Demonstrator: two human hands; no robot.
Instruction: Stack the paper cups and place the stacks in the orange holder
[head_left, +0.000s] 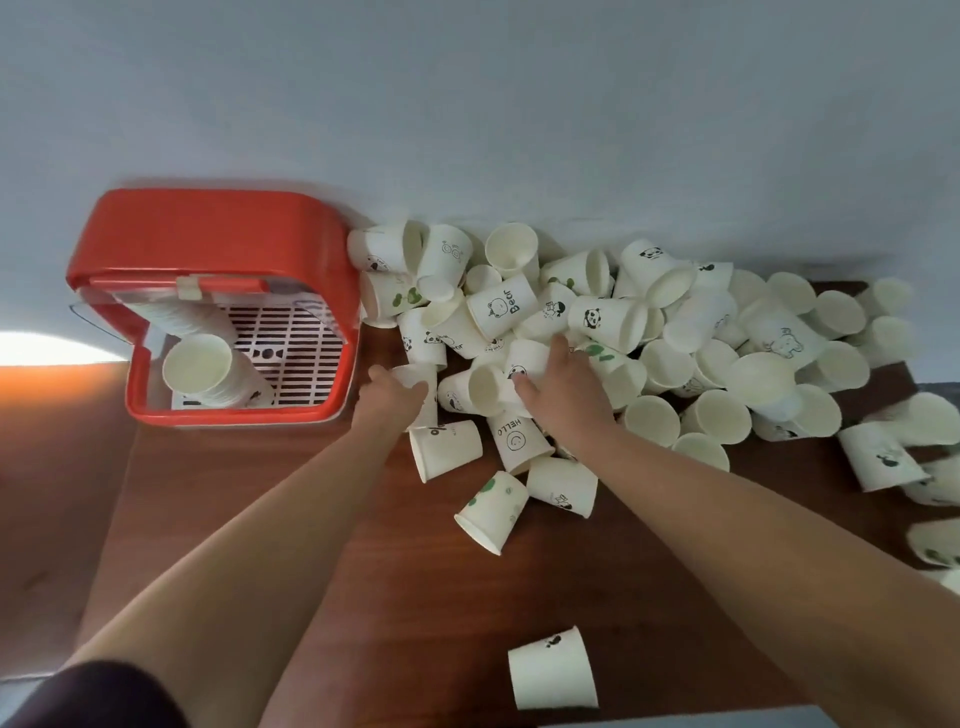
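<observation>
Gripping a cup (415, 376) in the left hand (387, 397) as a stack base, right hand (558, 384) closing on a pile cup (524, 358) beside the orange holder (218, 244).

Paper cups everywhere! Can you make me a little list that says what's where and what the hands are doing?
table: brown wood table
loose cups: pile of paper cups against the wall
holder: orange holder, left of pile, lid open
in holder: stack of cups lying tilted
left hand: gripping a cup
right hand: reaching into the pile
stray: lone cup near front edge
</observation>
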